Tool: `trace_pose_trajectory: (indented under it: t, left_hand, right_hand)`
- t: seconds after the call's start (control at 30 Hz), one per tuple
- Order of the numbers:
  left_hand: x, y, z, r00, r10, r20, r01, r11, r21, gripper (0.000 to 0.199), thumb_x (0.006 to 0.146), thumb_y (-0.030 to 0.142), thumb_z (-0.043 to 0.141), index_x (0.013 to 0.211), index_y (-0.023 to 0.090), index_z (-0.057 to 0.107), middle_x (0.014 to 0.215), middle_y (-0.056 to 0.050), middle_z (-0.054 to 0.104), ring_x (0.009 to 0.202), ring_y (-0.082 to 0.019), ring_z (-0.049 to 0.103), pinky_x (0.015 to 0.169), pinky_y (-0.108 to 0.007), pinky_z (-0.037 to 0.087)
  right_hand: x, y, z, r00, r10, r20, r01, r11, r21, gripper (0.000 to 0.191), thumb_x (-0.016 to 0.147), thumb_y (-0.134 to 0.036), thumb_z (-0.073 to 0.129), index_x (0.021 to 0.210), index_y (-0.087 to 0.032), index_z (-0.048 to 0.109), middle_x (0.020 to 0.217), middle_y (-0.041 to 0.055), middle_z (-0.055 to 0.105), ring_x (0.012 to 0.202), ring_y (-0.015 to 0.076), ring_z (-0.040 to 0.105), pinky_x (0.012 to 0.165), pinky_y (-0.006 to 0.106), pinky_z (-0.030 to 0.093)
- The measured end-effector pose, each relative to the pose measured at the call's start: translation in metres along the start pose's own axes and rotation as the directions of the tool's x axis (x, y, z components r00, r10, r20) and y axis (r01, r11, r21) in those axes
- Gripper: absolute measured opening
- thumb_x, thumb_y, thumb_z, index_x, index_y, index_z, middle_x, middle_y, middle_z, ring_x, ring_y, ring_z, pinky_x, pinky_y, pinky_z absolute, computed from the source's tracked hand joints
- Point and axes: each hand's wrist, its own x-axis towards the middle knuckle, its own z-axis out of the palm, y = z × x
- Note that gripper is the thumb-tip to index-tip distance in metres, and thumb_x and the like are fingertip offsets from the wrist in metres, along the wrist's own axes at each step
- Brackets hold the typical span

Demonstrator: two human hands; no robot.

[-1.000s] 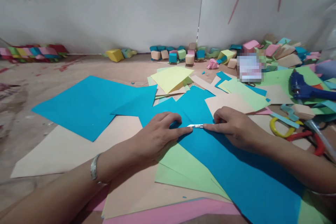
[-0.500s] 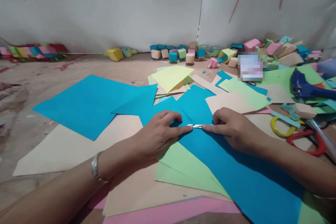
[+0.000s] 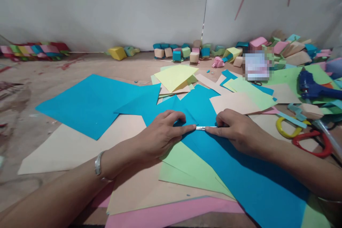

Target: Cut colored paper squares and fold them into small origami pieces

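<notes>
Blue paper [image 3: 256, 171] lay flat beneath the left hand [image 3: 157, 133] and right hand [image 3: 242, 131], apparently backing the slim silvery strip [image 3: 200, 128]. The left index met one end, apart from the curled digit above; the right index pressed opposite, presumably for steadiness. Whether the right fingers clamped it could not be determined.

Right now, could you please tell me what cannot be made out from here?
Head view, silver piece: ends partly covered by left hand and right hand.
Head view, blue glue gun: rear cut off by the right edge.
Head view, pixelated patch: blurring hides what it covers.
</notes>
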Motion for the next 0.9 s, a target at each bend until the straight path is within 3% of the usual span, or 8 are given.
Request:
trace_pose_trajectory:
  t: [0.33,0.5,0.6,0.77,0.9]
  left_hand:
    - [0.0,0.002,-0.001,0.999,-0.026,-0.019,0.024,0.997,-0.071,0.039,0.103,0.029,0.037,0.138,0.034,0.052,0.126,-0.01,0.052,0.112,-0.026,0.046,0.096,-0.043,0.039]
    - [-0.003,-0.003,-0.008,0.998,-0.065,0.006,0.064,0.958,-0.28,0.043,0.102,0.025,0.037,0.145,0.028,0.041,0.134,-0.01,0.049,0.117,-0.024,0.048,0.098,-0.04,0.043]
    - [-0.005,-0.004,-0.015,0.993,-0.117,0.021,0.116,0.92,-0.374,0.043,0.1,0.019,0.04,0.143,0.025,0.045,0.14,-0.01,0.047,0.125,-0.023,0.047,0.102,-0.038,0.044]
    - [-0.008,-0.005,-0.019,0.995,-0.095,0.031,0.1,0.943,-0.316,0.049,0.094,0.028,0.056,0.142,0.02,0.047,0.149,-0.012,0.043,0.135,-0.029,0.042,0.11,-0.046,0.039]
    - [-0.009,-0.005,-0.018,0.998,-0.051,0.045,0.061,0.966,-0.251,0.043,0.098,0.021,0.048,0.141,0.019,0.049,0.15,-0.013,0.042,0.136,-0.029,0.041,0.11,-0.045,0.041]
  right_hand:
    - [0.002,-0.016,-0.001,1.0,-0.011,0.017,0.01,0.998,0.063,0.034,0.101,-0.027,0.042,0.119,-0.022,0.07,0.084,0.0088,0.055,0.075,0.0183,0.046,0.064,0.029,0.037]
    - [-0.002,-0.003,-0.002,1.0,0.005,-0.007,-0.004,0.997,0.072,0.038,0.1,-0.019,0.039,0.124,-0.026,0.068,0.088,0.0094,0.056,0.078,0.0185,0.05,0.066,0.03,0.041]
    - [-0.004,0.004,0.001,0.999,0.037,-0.015,-0.036,0.997,0.064,0.041,0.099,-0.016,0.037,0.121,-0.025,0.07,0.087,0.0101,0.057,0.078,0.0194,0.052,0.066,0.031,0.042]
    - [-0.005,0.01,0.004,0.996,0.076,-0.046,-0.076,0.997,0.013,0.04,0.099,-0.017,0.038,0.118,-0.026,0.072,0.085,0.0109,0.059,0.077,0.0215,0.054,0.066,0.033,0.044]
    - [-0.003,-0.003,0.002,0.998,0.058,-0.033,-0.058,0.998,0.01,0.037,0.099,-0.02,0.04,0.116,-0.026,0.072,0.084,0.0101,0.059,0.074,0.0202,0.053,0.063,0.031,0.042]
